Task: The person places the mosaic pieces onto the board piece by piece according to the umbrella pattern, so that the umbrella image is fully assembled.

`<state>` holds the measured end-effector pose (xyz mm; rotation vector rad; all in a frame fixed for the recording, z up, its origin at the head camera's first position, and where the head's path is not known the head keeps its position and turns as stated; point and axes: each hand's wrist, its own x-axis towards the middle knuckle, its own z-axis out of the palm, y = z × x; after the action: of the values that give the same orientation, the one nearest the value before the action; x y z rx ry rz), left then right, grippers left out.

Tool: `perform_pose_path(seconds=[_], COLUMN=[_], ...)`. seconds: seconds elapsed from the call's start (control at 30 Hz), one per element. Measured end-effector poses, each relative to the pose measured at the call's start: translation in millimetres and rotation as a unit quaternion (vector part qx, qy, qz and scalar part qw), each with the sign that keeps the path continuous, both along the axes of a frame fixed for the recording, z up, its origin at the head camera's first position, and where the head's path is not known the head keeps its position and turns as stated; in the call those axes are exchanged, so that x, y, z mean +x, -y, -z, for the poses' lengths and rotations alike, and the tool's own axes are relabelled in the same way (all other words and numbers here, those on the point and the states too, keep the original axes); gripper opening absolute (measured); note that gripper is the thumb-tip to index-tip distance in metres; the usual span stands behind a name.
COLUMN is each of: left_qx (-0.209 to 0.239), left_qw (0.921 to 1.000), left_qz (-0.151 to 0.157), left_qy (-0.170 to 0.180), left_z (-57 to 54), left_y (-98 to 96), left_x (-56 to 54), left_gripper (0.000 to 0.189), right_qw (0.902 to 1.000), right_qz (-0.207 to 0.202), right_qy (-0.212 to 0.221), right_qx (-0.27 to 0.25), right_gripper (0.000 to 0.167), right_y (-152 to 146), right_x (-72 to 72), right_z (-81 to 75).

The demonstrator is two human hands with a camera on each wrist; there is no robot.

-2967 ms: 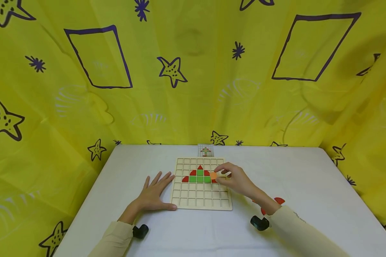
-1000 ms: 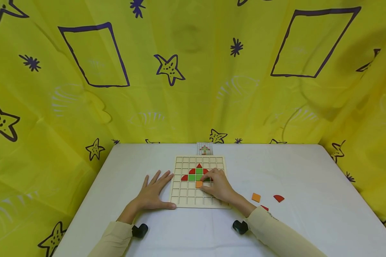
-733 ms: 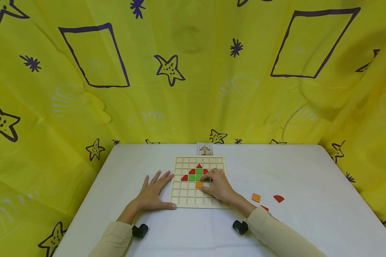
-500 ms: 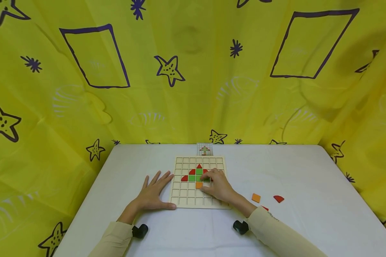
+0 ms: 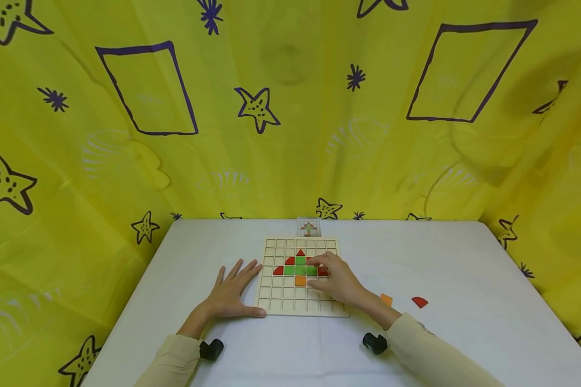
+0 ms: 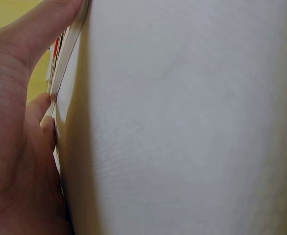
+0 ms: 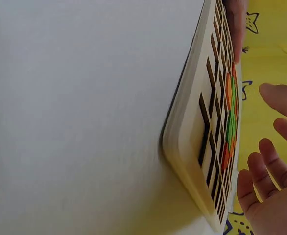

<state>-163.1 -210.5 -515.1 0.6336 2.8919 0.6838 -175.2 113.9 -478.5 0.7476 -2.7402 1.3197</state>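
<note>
A wooden grid board (image 5: 279, 305) lies on the table. In its cells are green squares (image 5: 300, 260), red quarter-circles (image 5: 278, 271), a red triangle (image 5: 300, 252) and, below them, an orange square tile (image 5: 300, 281). Just right of that tile, over the board, is my right hand (image 5: 340, 280), thumb and forefinger apart and holding nothing; it covers part of the board's right side. In the right wrist view its fingers (image 7: 272, 159) are loosely bent above the board. My left hand (image 5: 229, 296) lies with spread fingers along the board's left edge, thumb at the near corner.
A small pattern card (image 5: 309, 227) stands behind the board at the table's back edge. To the right on the white table (image 5: 445, 263) lie a loose orange square (image 5: 386, 299), partly behind my forearm, and a red quarter-circle (image 5: 419, 302). Yellow curtain (image 5: 290, 161) surrounds the table.
My right hand brought the orange square from the board's right side to the cell under the middle green square, then let go and shifted slightly right. The left hand has stayed in place.
</note>
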Motion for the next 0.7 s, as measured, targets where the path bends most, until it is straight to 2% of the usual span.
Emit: perform_pose_path(seconds=[0.37,0.7], left_qx=[-0.005,-0.004], left_qw=[1.0,1.0], left_qz=[-0.005,0.003], left_qy=[0.001,-0.001], left_z=[1.3,-1.4], left_y=[-0.5,-0.4], left_x=[1.2,1.0], left_gripper=[0.118,0.118], right_qw=[0.999,0.9968], right_qz=[-0.01,0.006], right_qy=[-0.02,-0.057], right_qx=[0.037,0.055], right_gripper=[0.052,0.054], right_y=[-48.3,-100.9], right_x=[16.5,37.5], right_z=[-9.0,-8.8])
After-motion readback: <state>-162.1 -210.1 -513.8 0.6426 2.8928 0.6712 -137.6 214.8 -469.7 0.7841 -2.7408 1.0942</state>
